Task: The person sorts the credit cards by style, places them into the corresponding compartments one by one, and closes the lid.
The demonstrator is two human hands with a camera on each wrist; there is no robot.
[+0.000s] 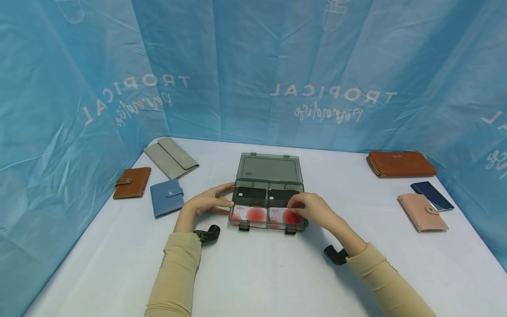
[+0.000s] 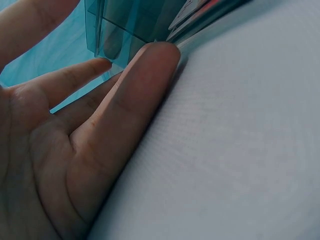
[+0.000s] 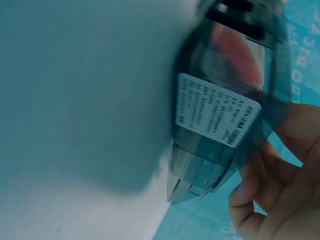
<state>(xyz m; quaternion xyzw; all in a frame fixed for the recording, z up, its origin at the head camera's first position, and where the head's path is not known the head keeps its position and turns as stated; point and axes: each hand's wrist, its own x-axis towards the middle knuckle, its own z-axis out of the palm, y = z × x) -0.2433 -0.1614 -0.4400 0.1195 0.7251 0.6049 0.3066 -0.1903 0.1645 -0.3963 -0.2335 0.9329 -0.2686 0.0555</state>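
Observation:
A translucent grey-green plastic box (image 1: 271, 169) lies with its lid folded back, showing four-part rows of cards inside. Black cards (image 1: 251, 193) fill the back compartments, and a red-and-white card (image 1: 242, 213) shows at front left. Against the box's left side, my left hand (image 1: 207, 200) rests with thumb and fingers extended and spread. Over the front right compartment, my right hand (image 1: 314, 209) pinches the edge of another red-and-white card (image 1: 279, 215) between bent fingers and thumb. A white printed label (image 3: 217, 110) sits on the box's outside in the right wrist view; the right fingertips are hidden there.
At left lie a brown wallet (image 1: 133, 183), a blue wallet (image 1: 166, 199) and a grey folded wallet (image 1: 172, 157). At right are a long brown zip wallet (image 1: 403, 164), a dark blue card-like item (image 1: 432, 195) and a pink wallet (image 1: 422, 213). A blue curtain (image 1: 253, 66) borders the white table.

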